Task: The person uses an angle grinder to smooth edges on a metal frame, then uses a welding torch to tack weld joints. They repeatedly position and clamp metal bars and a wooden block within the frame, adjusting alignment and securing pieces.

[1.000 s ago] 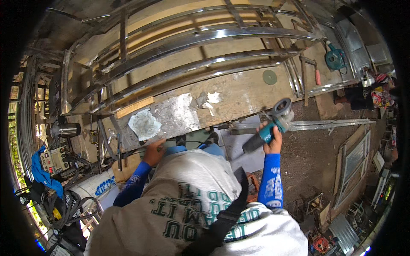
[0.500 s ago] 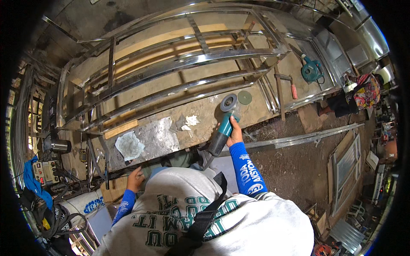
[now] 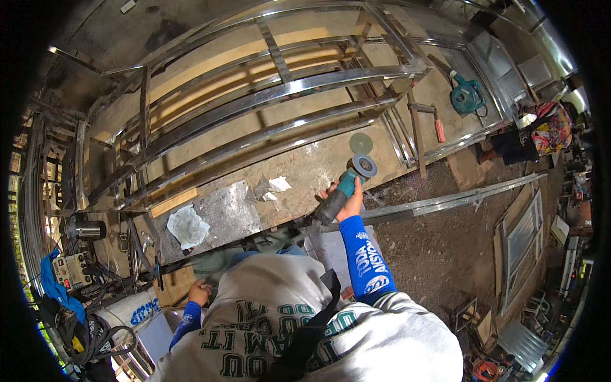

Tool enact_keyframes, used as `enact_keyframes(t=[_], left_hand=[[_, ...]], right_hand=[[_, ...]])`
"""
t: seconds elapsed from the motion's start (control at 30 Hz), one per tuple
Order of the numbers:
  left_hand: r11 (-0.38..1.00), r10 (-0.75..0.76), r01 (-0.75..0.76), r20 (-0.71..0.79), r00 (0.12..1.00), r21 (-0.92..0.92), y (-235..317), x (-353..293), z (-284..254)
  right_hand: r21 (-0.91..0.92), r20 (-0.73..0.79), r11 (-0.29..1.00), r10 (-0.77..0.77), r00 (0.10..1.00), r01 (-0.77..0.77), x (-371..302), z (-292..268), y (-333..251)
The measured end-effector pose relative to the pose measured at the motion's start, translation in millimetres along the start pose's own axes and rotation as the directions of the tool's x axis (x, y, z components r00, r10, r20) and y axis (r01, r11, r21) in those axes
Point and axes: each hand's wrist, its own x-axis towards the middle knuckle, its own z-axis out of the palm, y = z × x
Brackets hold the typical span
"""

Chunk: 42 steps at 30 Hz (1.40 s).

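Note:
My right hand (image 3: 349, 202) is closed round the body of a teal and black angle grinder (image 3: 344, 189). The grinder's grey disc (image 3: 365, 165) faces up, over the table's front edge. Just beyond it a flat green disc (image 3: 361, 143) lies on the wooden tabletop (image 3: 305, 169). Low at my left side, my left hand (image 3: 200, 293) hangs below the table edge with loosely bent fingers and no visible object in it. A shiny metal tube frame (image 3: 254, 134) stands on the table ahead of both hands.
A pale crumpled cloth (image 3: 188, 227) and torn paper scraps (image 3: 275, 186) lie on the table. At the right are a teal blower (image 3: 466, 97) and a red-handled clamp (image 3: 439, 130). Another person (image 3: 541, 137) is at the far right. Long metal tubes (image 3: 458, 198) run above the dirt floor.
The grinder has swung right and closer to me, its disc now facing up more fully. My left hand has dropped slightly lower.

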Motion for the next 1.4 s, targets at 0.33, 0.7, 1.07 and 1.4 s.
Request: enact_keyframes(t=[0.33,0.7,1.07,1.4], left_hand=[[0.988,-0.108,0.107,-0.001,0.994,0.113,58,50,32],[0.710,0.053,0.058,-0.135,0.989,0.702,35,30,46],[0.819,-0.153,0.260,-0.242,0.958,0.511,16,7,62],[0.869,-0.267,0.338,-0.231,0.935,0.361,-46,-59,51]], right_hand=[[-0.023,0.038,0.999,0.048,0.998,-0.047,-19,-17,-7],[-0.668,-0.194,0.744,-0.144,0.970,-0.023,-23,-51,13],[-0.990,-0.132,0.115,-0.491,0.861,-0.086,31,-10,-68],[-0.843,0.263,-0.498,-0.709,0.654,-0.202,38,-20,-21]])
